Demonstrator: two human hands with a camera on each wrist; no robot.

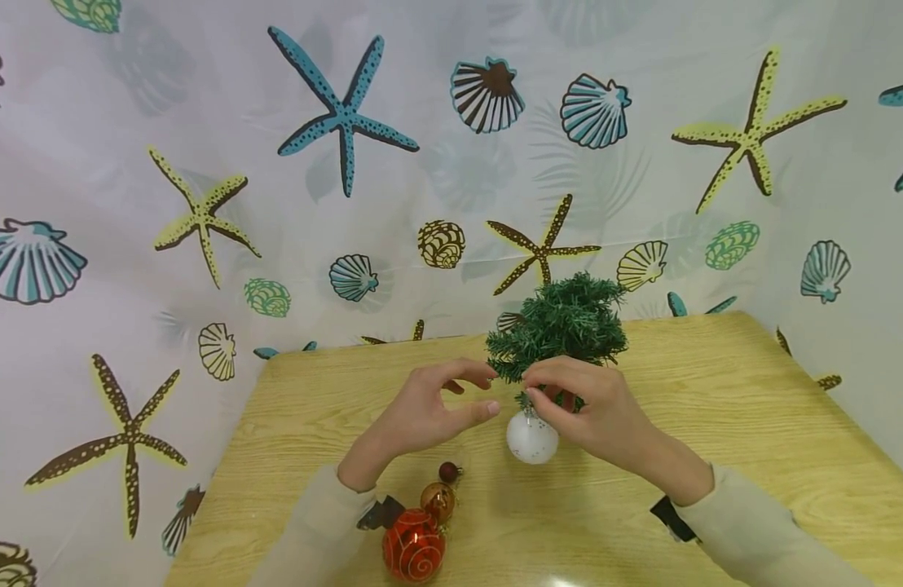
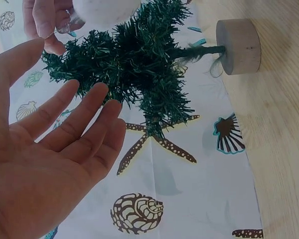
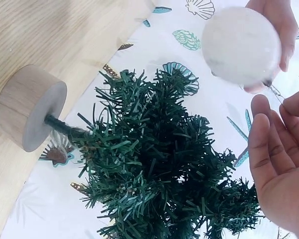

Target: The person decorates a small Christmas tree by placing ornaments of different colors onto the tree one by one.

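Observation:
A white bauble (image 1: 532,437) hangs below my right hand (image 1: 598,412), whose thumb and forefinger pinch the thin loop (image 3: 276,92) at its top. Just behind it stands a small artificial Christmas tree (image 1: 561,322), its green branches close to my right fingertips. In the left wrist view the tree's round wooden base (image 2: 238,47) rests on the table. My left hand (image 1: 437,408) is held to the left of the bauble, fingers and thumb apart, with nothing between them. Its palm and relaxed fingers face the tree in the left wrist view.
Near the table's front, by my left sleeve, lie a red bauble (image 1: 415,550) with swirls, a smaller orange-gold bauble (image 1: 438,500) and a tiny dark red bauble (image 1: 448,472). A curtain (image 1: 422,171) printed with shells and starfish hangs behind the wooden table (image 1: 312,408).

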